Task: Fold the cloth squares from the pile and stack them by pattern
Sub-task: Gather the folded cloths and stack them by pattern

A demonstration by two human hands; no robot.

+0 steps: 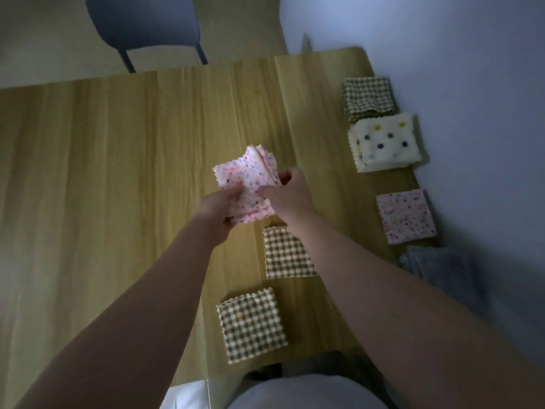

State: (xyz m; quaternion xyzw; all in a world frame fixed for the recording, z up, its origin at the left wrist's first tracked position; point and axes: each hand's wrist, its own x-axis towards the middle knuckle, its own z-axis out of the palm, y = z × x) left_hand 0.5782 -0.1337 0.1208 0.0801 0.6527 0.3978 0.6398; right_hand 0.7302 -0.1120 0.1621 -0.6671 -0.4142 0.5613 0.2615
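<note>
The person holds a pink speckled cloth (246, 180) in the air above the middle of the counter (103, 172), with both hands. The cloth is folded. Its long side runs away from the person and leans a little to the left, and at the far end the zigzag edges of the layers open apart. The left hand (219, 209) grips the near end with curled fingers. The right hand (287, 191) pinches the right edge.

Two folded green check cloths lie on the counter close to the person, one (287, 253) partly under the right forearm and one (252, 323) nearer to the counter's edge. Along the right side of the counter, beside the pale wall (472, 84), stands a row: a green check stack (367, 97), a white stack with coloured dots (386, 143), a pink speckled stack (405, 216), and a grey cloth (436, 267) that is too blurred to describe. The counter is of light wood. A blue-grey chair (144, 22) stands behind it.
</note>
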